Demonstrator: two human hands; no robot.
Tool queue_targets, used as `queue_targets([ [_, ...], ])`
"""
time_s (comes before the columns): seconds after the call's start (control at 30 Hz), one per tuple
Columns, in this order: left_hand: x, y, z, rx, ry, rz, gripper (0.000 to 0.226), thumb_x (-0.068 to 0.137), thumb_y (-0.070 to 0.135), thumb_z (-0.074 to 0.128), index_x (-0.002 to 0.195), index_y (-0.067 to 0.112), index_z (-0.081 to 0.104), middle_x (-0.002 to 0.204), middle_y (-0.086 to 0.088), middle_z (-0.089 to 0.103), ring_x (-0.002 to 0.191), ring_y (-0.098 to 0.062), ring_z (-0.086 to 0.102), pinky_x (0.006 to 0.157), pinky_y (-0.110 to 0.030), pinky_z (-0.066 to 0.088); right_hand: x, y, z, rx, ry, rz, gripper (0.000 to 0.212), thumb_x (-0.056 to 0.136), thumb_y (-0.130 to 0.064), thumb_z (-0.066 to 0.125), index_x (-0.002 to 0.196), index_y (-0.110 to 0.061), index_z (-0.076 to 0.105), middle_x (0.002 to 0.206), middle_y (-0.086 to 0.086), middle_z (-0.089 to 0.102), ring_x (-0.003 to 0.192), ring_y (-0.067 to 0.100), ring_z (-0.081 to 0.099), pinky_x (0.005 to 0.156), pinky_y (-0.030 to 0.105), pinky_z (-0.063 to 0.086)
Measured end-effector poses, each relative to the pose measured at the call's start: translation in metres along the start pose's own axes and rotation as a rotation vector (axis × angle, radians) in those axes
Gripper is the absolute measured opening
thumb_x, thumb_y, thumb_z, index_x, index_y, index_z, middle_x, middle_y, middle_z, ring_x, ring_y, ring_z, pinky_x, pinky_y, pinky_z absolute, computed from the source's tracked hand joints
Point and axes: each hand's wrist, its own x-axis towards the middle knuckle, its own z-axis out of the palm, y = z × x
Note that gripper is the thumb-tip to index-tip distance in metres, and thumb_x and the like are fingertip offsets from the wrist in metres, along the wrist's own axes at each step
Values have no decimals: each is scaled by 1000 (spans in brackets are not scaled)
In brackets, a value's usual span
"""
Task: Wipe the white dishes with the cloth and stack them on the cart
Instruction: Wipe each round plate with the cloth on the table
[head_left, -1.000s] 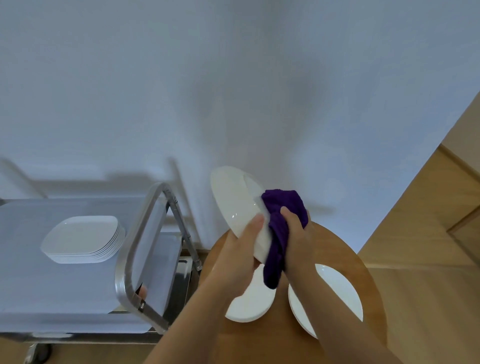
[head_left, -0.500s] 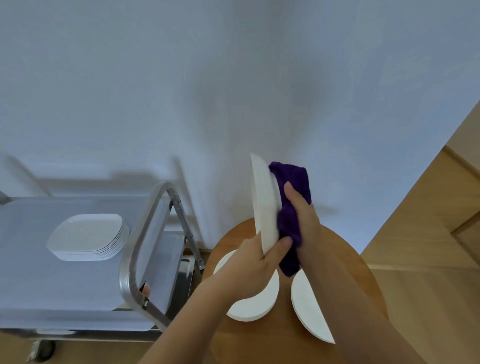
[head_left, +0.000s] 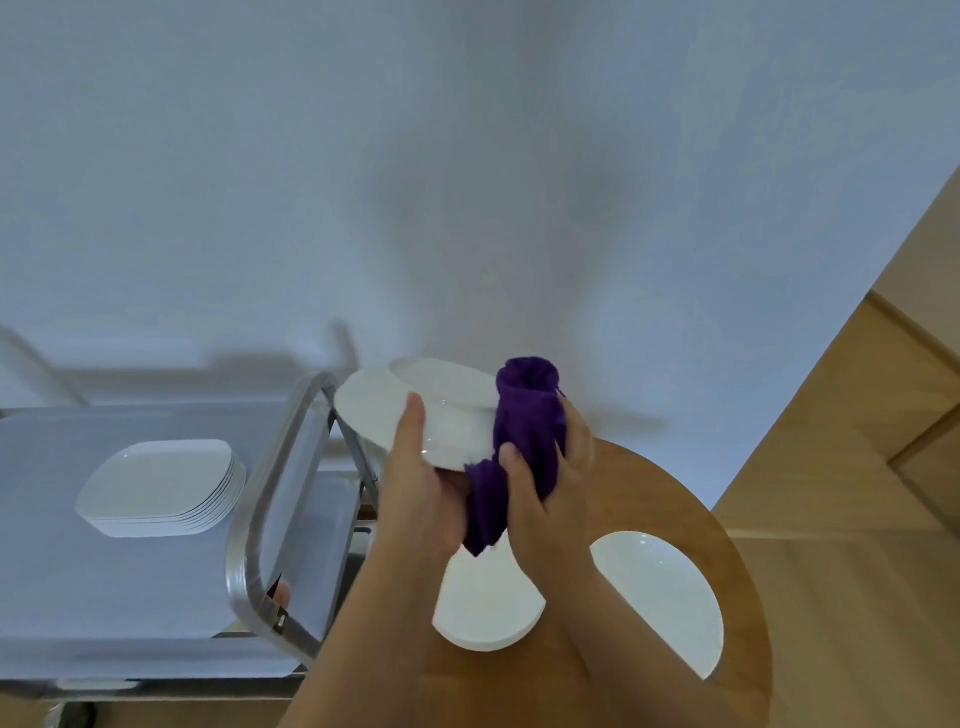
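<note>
My left hand (head_left: 421, 483) grips a white dish (head_left: 415, 405) by its near rim, thumb on top, and holds it above the round table. My right hand (head_left: 540, 467) holds a purple cloth (head_left: 524, 415) bunched against the dish's right edge; a tail of the cloth hangs down between my hands. Two more white dishes lie on the table below: one (head_left: 488, 613) partly under my arms, the other (head_left: 670, 597) to the right. A stack of several white square plates (head_left: 161, 488) stands on the cart's top shelf (head_left: 62, 597).
The cart's metal handle (head_left: 260, 519) rises between the stack and my hands. The round wooden table (head_left: 649, 493) stands against a white wall. Wooden floor and a wood panel lie at right.
The dish has turned from edge-on and upright to nearly flat with its underside toward me. The cloth has moved to the dish's right edge.
</note>
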Motion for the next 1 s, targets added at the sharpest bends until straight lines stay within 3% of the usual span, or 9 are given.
queue_targets([
  [0.13,0,18,-18,-22,-162,84,37,101,35,35,107,21,68,97,-7,75,86,-25,73,58,-37,59,21,16,-18,403,-47,520,34,79,-46,65,98,-19,56,72,-8,63,66,6,61,59,18,47],
  [0.23,-2,22,-30,-64,-222,46,48,99,35,31,101,22,78,109,-8,73,97,-26,70,64,-37,60,41,19,-31,584,-96,858,24,90,-42,50,92,-19,56,66,-2,68,57,12,67,46,21,50],
  [0.4,0,18,-53,-189,-322,-68,35,90,29,56,116,10,70,123,-15,66,112,-32,63,86,-46,57,66,10,-48,717,-178,923,26,92,-38,50,88,-14,60,66,0,72,55,15,69,43,26,52],
  [0.53,5,10,-69,-225,-356,-169,50,98,27,48,140,0,44,141,-26,46,132,-42,42,114,-51,19,76,1,-59,851,-255,1022,13,72,-23,67,66,-11,69,62,5,67,54,21,66,51,29,54],
  [0.7,21,9,-76,175,46,-297,80,68,43,80,138,13,52,107,-17,71,94,-33,69,76,-44,59,68,-5,-64,780,-286,883,14,56,-17,76,69,-14,75,67,5,69,58,19,67,51,28,53],
  [0.8,30,6,-75,482,210,-318,79,85,46,64,149,18,28,88,-14,73,89,-29,63,101,-52,45,64,-5,-62,545,-356,659,19,67,-10,75,83,-11,63,76,8,65,67,22,65,59,35,54],
  [0.87,29,9,-62,594,222,-314,92,75,59,64,151,25,24,121,-19,64,95,-29,61,103,-56,41,57,-7,-58,307,-370,549,19,74,-10,73,83,-5,56,74,7,61,70,21,64,65,38,57],
  [0.93,27,14,-42,584,172,-303,105,58,68,64,147,27,27,121,-17,66,89,-29,69,89,-54,50,45,-10,-52,90,-382,395,19,77,-9,71,74,-8,53,62,-7,58,61,3,61,59,17,53],
  [1.0,27,17,-25,507,110,-330,102,54,70,65,140,26,31,85,-12,76,78,-30,73,74,-50,57,28,-9,-43,-102,-442,177,28,77,-10,70,65,-24,48,54,-14,55,58,-2,58,53,6,43],
])
